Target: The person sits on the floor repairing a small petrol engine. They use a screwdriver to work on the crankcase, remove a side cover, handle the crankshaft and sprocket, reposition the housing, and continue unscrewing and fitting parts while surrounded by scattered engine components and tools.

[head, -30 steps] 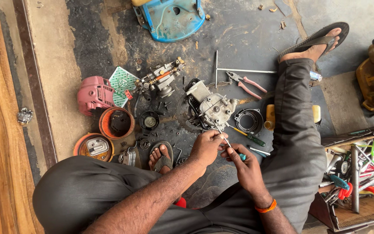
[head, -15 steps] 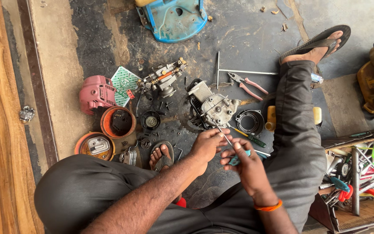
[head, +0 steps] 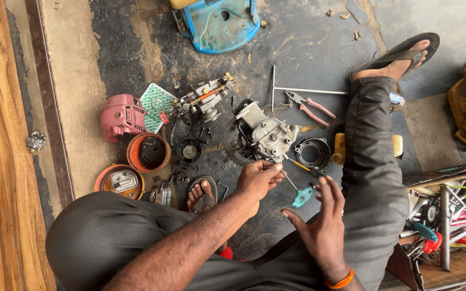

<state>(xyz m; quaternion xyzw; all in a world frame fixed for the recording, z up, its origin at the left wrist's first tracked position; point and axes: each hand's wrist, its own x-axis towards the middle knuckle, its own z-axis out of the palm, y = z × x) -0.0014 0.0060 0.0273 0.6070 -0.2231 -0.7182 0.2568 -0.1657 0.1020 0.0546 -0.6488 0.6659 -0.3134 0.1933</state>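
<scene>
Your left hand (head: 259,178) pinches something small at the grey engine block (head: 269,136) on the floor; your right hand (head: 319,221) hovers spread, empty, above the teal-handled screwdriver (head: 297,194). Engine's largely stripped; parts lie scattered.

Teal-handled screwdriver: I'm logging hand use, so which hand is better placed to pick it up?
Right. The right hand hovers open just beside the screwdriver; the left hand is curled against the engine block.

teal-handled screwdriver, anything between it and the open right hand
Nothing visible does. The teal-handled screwdriver lies on the floor just left of the right hand, whose fingers are spread above it. The left hand sits farther left, at the engine block.
</scene>
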